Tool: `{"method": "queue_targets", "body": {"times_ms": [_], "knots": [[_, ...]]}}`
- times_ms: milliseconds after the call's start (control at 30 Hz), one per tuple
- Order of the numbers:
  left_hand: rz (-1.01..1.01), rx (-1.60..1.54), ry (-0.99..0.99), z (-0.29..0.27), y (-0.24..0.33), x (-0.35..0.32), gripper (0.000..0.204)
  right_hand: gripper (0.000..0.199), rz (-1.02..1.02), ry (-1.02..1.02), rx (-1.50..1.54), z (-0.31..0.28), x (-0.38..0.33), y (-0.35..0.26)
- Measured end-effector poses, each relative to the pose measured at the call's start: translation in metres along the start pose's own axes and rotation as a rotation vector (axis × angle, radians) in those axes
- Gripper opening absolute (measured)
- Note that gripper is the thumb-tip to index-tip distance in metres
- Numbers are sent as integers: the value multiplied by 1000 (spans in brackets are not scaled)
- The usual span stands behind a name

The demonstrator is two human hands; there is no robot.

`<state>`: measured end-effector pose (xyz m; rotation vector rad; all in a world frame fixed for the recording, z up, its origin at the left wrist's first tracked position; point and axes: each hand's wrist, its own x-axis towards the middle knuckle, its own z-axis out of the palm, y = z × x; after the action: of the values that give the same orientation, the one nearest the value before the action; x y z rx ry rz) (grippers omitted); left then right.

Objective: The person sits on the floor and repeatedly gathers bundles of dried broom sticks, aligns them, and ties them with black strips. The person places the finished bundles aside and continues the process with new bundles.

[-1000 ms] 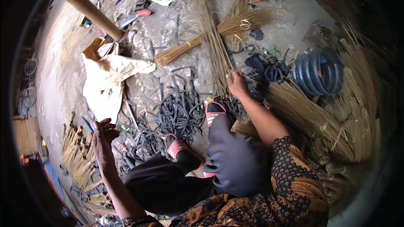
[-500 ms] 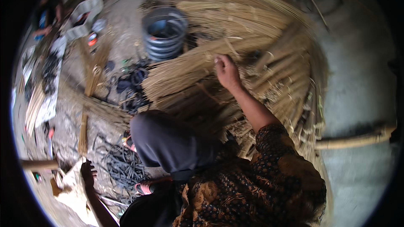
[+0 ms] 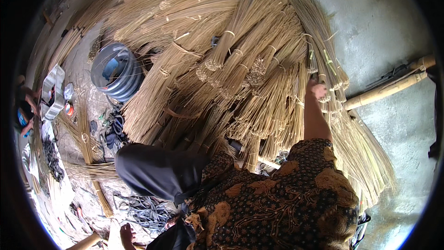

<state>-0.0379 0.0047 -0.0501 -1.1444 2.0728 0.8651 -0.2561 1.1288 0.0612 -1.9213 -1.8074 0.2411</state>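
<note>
Bundles of thin, straw-coloured plant sticks, tied with bands, lie heaped in front of me. My right hand [image 3: 318,89] reaches out to the right side of the heap, its fingers curled at the cut end of a narrow stick bundle [image 3: 312,60] with a green band. What lies inside those fingers is hidden. Low on the left, my left hand [image 3: 127,236] holds nothing that I can see, its fingers apart. It is nearest a pale wooden pole [image 3: 87,241] and a tangle of dark strips [image 3: 150,213].
A grey ribbed tub [image 3: 116,73] stands left of the heap. Beyond it are a white crate [image 3: 53,91] and another person [image 3: 27,106] at the far left. A bamboo pole [image 3: 386,90] juts from the right, along the grey wall [image 3: 370,23]. Loose sticks [image 3: 85,134] lie on the floor.
The view has swung to the right, bringing more of the heap into sight. My right hand has moved from above the middle of the heap to its right side. My left hand stays low left.
</note>
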Motion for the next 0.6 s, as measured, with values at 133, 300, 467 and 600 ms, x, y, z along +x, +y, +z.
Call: {"method": "queue_targets", "body": {"times_ms": [133,300,467,600], "knots": [[-89,-166,-196,0,2,-11,68,65,154,66,-91,-13,65,61],[-142,-184,-172,4,24,-31,69,69,-2,335,45,6,136,92],[-159,-275,-126,7,25,-55,68,63,-3,160,456,-15,175,54],[-146,-322,-125,9,10,-66,67,66,137,110,673,-39,138,17]]}}
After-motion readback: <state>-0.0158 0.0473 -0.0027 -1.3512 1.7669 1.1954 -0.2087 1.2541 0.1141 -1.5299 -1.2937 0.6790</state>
